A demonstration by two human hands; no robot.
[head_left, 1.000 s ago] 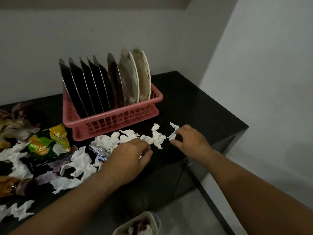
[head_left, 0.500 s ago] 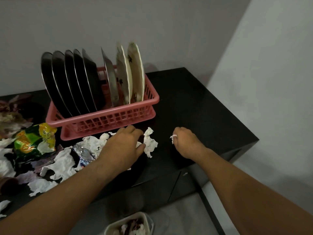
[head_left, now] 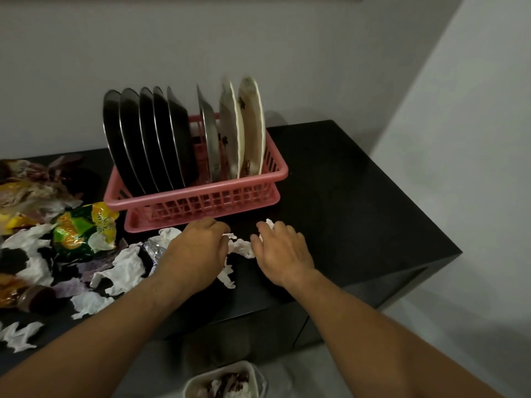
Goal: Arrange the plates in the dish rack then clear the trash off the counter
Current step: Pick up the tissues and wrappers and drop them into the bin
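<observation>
stretched forward on two bare forearms, palms down, near each other. curling the left hand (head_left: 198, 248) knuckles-up, fingertips tucked under (grip hidden). pinching a white crumpled tissue scrap (head_left: 269, 224) in the curled fingers of the right hand (head_left: 283, 252).

a pale back wall (head_left: 287, 53) meets a lighter side wall (head_left: 474, 139) in a corner at right. below, a dark cabinet front (head_left: 258, 331) shows two door panels; a white bin (head_left: 258, 374), partly filled, stands on the grey floor (head_left: 459, 311).
</observation>
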